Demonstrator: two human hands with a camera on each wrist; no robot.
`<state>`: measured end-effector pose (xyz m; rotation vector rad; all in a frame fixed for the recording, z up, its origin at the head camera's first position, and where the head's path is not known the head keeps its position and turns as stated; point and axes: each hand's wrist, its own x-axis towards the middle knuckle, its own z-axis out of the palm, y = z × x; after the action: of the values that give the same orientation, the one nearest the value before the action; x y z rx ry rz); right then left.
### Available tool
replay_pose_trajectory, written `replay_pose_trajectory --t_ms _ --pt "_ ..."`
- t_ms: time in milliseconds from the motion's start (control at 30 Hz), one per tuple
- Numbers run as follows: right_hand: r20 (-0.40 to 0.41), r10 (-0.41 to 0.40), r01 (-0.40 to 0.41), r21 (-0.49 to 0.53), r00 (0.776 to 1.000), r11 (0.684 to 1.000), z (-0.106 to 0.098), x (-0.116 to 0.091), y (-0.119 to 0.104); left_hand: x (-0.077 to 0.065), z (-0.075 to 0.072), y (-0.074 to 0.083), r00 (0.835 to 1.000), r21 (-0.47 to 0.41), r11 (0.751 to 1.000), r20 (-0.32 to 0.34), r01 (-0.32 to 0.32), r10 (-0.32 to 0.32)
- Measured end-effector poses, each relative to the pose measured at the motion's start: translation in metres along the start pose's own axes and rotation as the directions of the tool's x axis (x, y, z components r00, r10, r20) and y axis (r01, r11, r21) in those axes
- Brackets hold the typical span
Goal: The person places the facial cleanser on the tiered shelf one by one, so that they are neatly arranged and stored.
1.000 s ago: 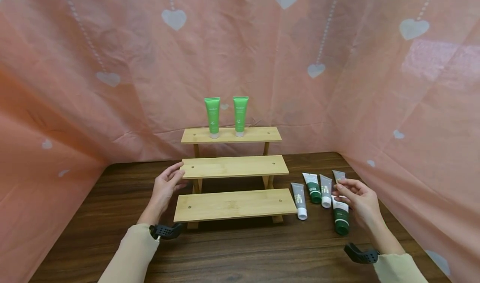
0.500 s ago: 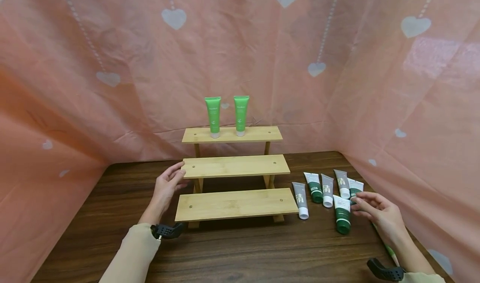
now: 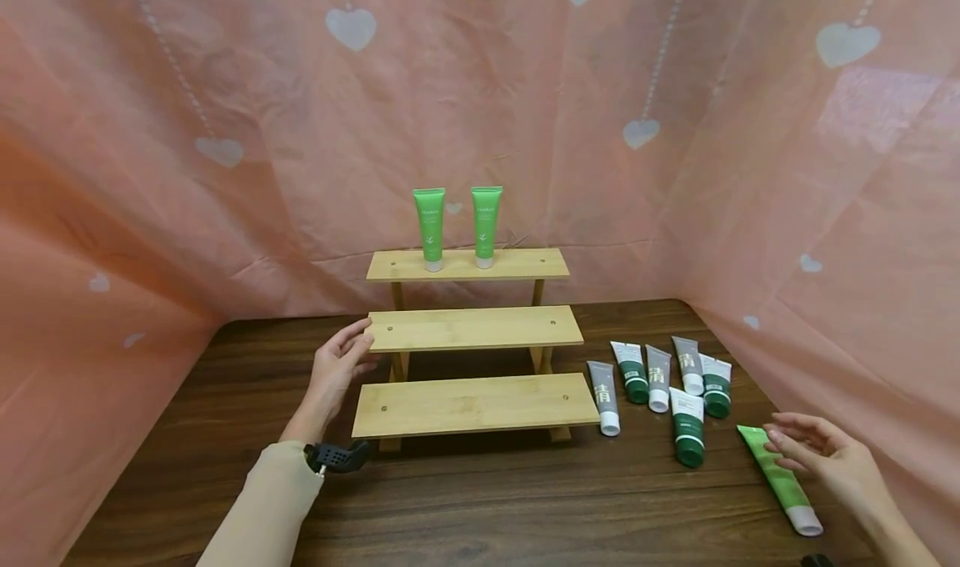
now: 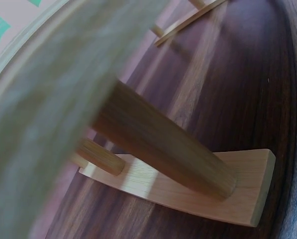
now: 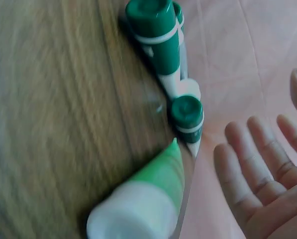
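At the left end of the middle board of a three-step wooden display stand [image 3: 472, 327], my left hand [image 3: 335, 373] grips the board's edge between thumb and fingers. The left wrist view has the stand's leg and wooden foot [image 4: 238, 174], but no fingers. On the far right, my right hand [image 3: 832, 459] hovers beside a light green squeeze tube [image 3: 780, 475] lying on the table, its fingers loosely bent and holding nothing. In the right wrist view the tube's white cap [image 5: 131, 214] points toward the camera, with the fingers [image 5: 267, 164] off to its right.
Two green tubes [image 3: 431, 225] stand cap-down on the top board. Between the stand and the right curtain lie several tubes, some grey like the one nearest the stand [image 3: 603, 396], some white and dark green [image 3: 687, 425]. Pink curtain [image 3: 862, 258] encloses the dark wood table [image 3: 480, 509].
My right hand has moved right and toward me, away from the grey and dark green tubes to the light green one, uncovering it. My left hand stays at the stand.
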<state>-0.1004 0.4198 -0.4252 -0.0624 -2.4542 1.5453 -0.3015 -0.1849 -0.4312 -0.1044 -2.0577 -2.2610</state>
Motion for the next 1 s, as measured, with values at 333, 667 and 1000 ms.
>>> replay_pose_trajectory --t_ms 333,667,1000 --pt "-0.084 0.081 -0.103 -0.316 0.993 0.943 -0.005 -0.010 0.024 -0.012 0.005 0.020 0.999 0.014 1.000 0.024 0.020 -0.021" --pt "-0.089 0.098 -0.131 -0.553 0.991 0.823 -0.009 -0.015 0.031 -0.005 0.002 0.003 1.000 0.004 1.000 0.016 0.013 -0.013" --pt "0.034 0.286 -0.213 -0.585 0.958 0.782 -0.003 -0.003 0.028 0.000 -0.002 0.000 1.000 0.014 1.000 0.008 -0.005 0.005"
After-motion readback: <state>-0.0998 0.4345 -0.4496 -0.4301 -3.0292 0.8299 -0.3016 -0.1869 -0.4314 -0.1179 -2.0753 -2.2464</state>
